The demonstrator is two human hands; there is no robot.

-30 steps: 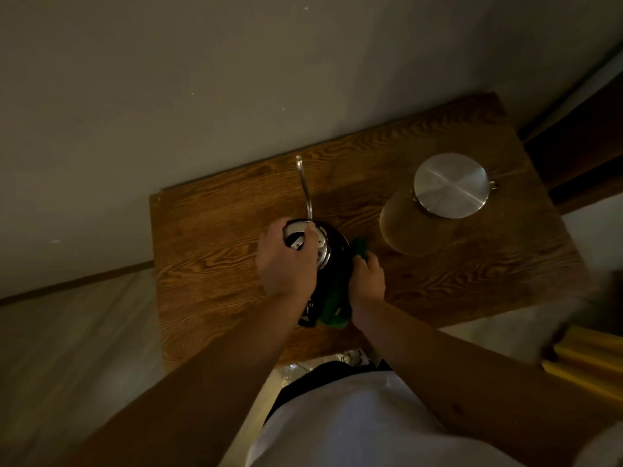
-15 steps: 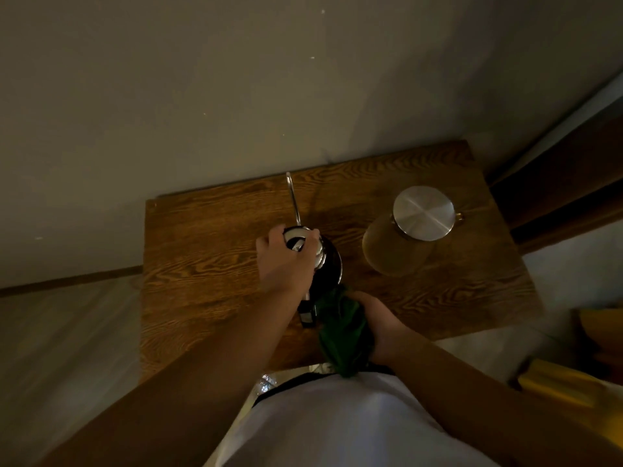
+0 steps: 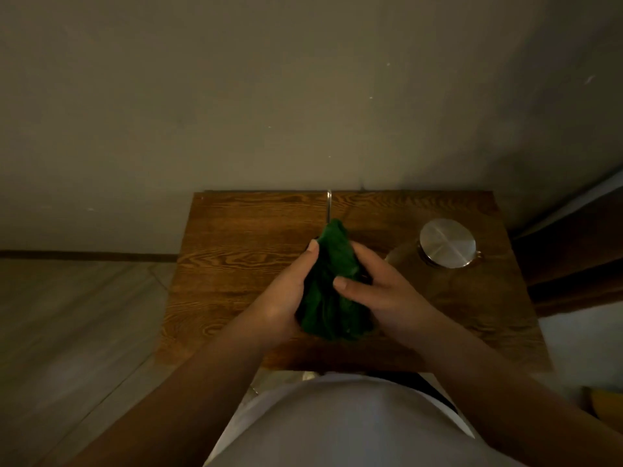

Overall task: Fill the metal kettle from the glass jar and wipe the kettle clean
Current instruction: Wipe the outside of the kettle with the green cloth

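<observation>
A green cloth (image 3: 332,284) is draped over the metal kettle on the wooden table (image 3: 242,251). The kettle's body is hidden; only its thin spout (image 3: 329,205) sticks out toward the wall. My left hand (image 3: 290,294) presses the cloth from the left. My right hand (image 3: 381,291) presses it from the right, thumb on top. The glass jar (image 3: 409,264) with a round metal lid (image 3: 447,242) stands to the right, apart from my hands.
The table's back edge meets a plain wall (image 3: 303,96). Tiled floor (image 3: 74,315) lies to the left. Dark wooden furniture (image 3: 573,251) stands beyond the table's right edge. A yellow object (image 3: 606,404) sits at the lower right.
The green cloth has come up from the kettle's near side and now covers it. My left hand has left the kettle's lid and joined the right on the cloth. The camera has shifted.
</observation>
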